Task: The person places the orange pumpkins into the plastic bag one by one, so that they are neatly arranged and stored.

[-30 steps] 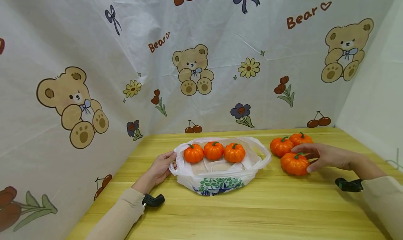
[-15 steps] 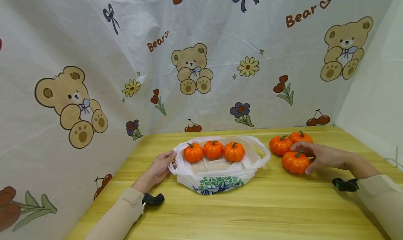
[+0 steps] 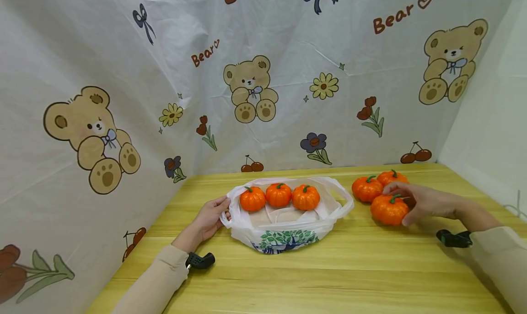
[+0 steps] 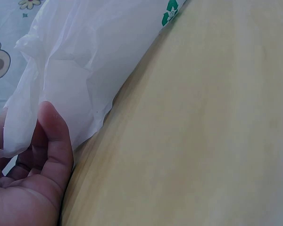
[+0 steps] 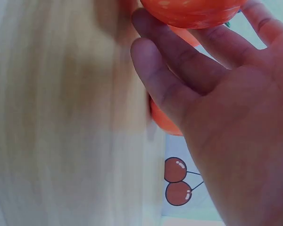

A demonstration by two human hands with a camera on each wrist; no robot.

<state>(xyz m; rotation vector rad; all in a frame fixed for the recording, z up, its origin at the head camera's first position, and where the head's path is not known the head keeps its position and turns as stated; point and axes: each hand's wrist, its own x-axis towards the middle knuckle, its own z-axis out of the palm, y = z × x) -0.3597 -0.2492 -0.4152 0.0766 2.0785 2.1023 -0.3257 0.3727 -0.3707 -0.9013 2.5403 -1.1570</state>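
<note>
Fingers and thumb of my left hand (image 3: 210,220) pinch the left handle of a white plastic bag (image 3: 284,240) printed with a green tree. The left wrist view shows the thumb against the thin plastic (image 4: 80,70). Inside the wide mouth of the bag sit three small orange pumpkins, the middle one (image 3: 278,195) between two others. Over on the right, my right hand (image 3: 432,202) grips another orange pumpkin (image 3: 388,210) with a green stem. In the right wrist view that pumpkin (image 5: 193,12) is cut off by the top edge, with fingers around its side.
Two more orange pumpkins, a nearer one (image 3: 366,189) and a farther one (image 3: 393,178), rest behind the right hand. A wooden tabletop (image 3: 313,277) lies underneath everything. A bear-printed cloth (image 3: 284,144) hangs along the back and left.
My right hand has tightened around the nearest pumpkin, which has shifted slightly right and tilted. The left hand and the bag have stayed in place. The head view has tipped a little.
</note>
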